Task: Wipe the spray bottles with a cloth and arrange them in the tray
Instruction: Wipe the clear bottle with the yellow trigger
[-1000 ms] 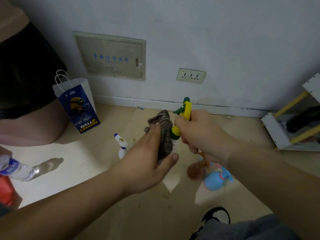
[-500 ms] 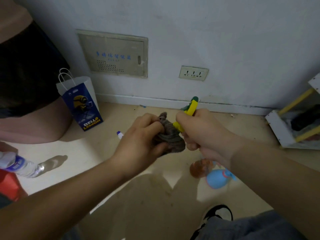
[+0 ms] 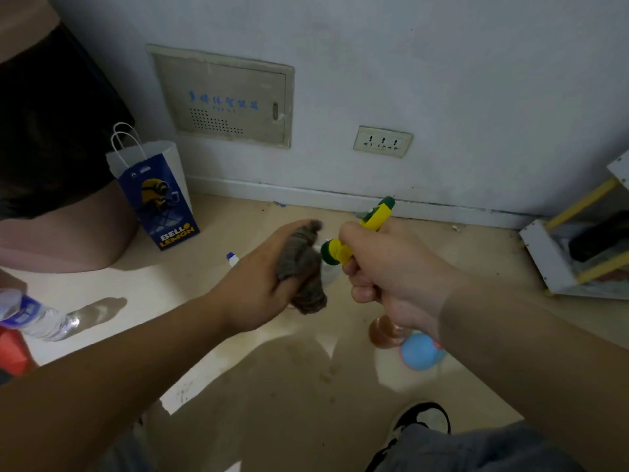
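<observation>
A black shoe (image 3: 422,420) stands on the beige floor (image 3: 272,386). Above it, the left hand (image 3: 258,281) has its grip closed tight round a bunched brown cloth (image 3: 303,267), which touches the green collar of the spray bottle (image 3: 372,221). The right hand (image 3: 384,270) grips that bottle, fingers curled round its yellow trigger head. An amber bottle (image 3: 383,330) and a blue bottle (image 3: 418,352) lie on the floor beneath. Farther off, a paper bag (image 3: 156,199) stands by the wall (image 3: 442,80)
</observation>
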`<act>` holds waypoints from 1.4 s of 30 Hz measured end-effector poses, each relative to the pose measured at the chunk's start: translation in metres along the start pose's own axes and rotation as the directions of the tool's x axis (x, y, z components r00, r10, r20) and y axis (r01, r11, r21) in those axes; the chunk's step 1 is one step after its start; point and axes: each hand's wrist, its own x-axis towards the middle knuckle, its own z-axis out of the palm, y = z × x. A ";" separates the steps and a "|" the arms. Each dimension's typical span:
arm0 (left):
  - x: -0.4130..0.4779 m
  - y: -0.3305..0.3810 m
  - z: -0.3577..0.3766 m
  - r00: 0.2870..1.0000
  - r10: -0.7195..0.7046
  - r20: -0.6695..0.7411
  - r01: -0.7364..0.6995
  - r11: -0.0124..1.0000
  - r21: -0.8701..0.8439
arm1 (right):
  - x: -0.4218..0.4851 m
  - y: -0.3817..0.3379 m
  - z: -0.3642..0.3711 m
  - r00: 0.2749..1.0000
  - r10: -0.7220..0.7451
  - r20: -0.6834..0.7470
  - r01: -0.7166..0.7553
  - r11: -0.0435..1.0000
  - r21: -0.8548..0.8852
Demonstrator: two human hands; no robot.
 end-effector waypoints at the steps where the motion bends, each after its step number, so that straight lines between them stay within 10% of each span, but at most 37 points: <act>1: -0.002 -0.006 0.000 0.995 -0.102 -0.002 0.102 0.994 -0.046 | 0.001 0.000 -0.003 1.000 -0.003 -0.006 0.003 1.000 -0.001; 7: -0.007 -0.001 0.011 0.786 -0.602 0.141 0.580 0.637 -0.508 | 0.002 -0.003 -0.018 1.000 -0.014 0.026 0.013 0.999 0.035; 14: -0.013 0.051 0.032 0.996 -0.013 -0.085 -0.005 0.977 -0.213 | 0.006 0.010 -0.006 1.000 0.006 0.009 -0.006 1.000 0.025; 18: -0.018 0.011 0.027 0.989 -0.076 -0.127 0.050 0.979 -0.196 | 0.002 0.011 -0.008 0.999 0.021 0.047 -0.023 0.998 0.053; 23: -0.016 -0.015 0.029 0.679 -0.721 0.137 0.586 0.420 -0.693 | 0.003 0.001 -0.028 0.997 -0.032 0.066 0.024 0.993 0.118; 25: -0.014 -0.019 0.028 0.579 -0.779 0.242 0.542 0.145 -0.828 | 0.002 0.000 -0.032 0.995 -0.032 0.097 0.018 0.990 0.139; 30: 0.002 -0.003 0.003 0.620 -0.730 0.288 0.358 -0.064 -0.932 | 0.009 0.002 -0.033 0.986 -0.001 0.166 -0.035 0.975 0.219; 38: 0.003 0.011 0.006 0.516 -0.836 0.185 0.528 0.141 -0.837 | 0.021 0.021 -0.044 0.988 -0.011 0.154 -0.006 0.994 0.109; 42: -0.004 0.010 0.001 0.588 -0.807 -0.051 0.689 0.533 -0.492 | 0.016 0.022 -0.043 0.978 -0.128 0.163 0.140 0.988 -0.060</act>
